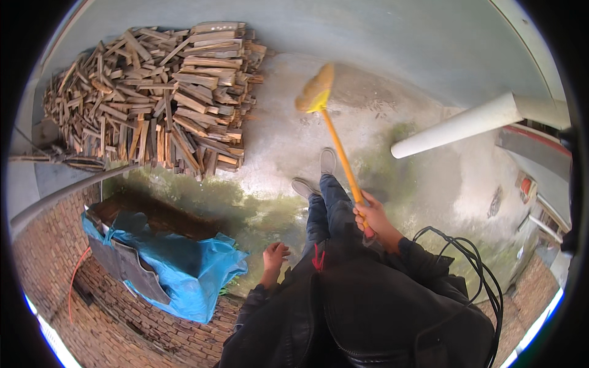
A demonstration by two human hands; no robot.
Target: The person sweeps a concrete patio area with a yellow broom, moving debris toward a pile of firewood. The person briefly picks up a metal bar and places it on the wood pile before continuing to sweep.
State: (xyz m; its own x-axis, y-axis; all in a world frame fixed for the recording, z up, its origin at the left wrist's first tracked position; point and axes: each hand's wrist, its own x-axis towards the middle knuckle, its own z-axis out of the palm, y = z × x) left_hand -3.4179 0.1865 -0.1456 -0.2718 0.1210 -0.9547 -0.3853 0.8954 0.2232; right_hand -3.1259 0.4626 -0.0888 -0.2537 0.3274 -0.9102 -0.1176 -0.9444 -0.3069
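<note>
My right hand is closed around the lower part of a yellow broom, near the red end of its handle. The broom slants up and to the left, away from my body, and its brush head looks slightly blurred over the concrete floor. Whether the bristles touch the floor I cannot tell. My left hand hangs at my left side with its fingers curled and holds nothing that I can see. My shoes stand on the floor between the broom and a large firewood stack.
A blue plastic sheet partly covers a dark trough-like container at lower left. A white pipe juts in from the right. Black cables hang at my right side. Grey walls rise beyond the floor, and brickwork lies at lower left.
</note>
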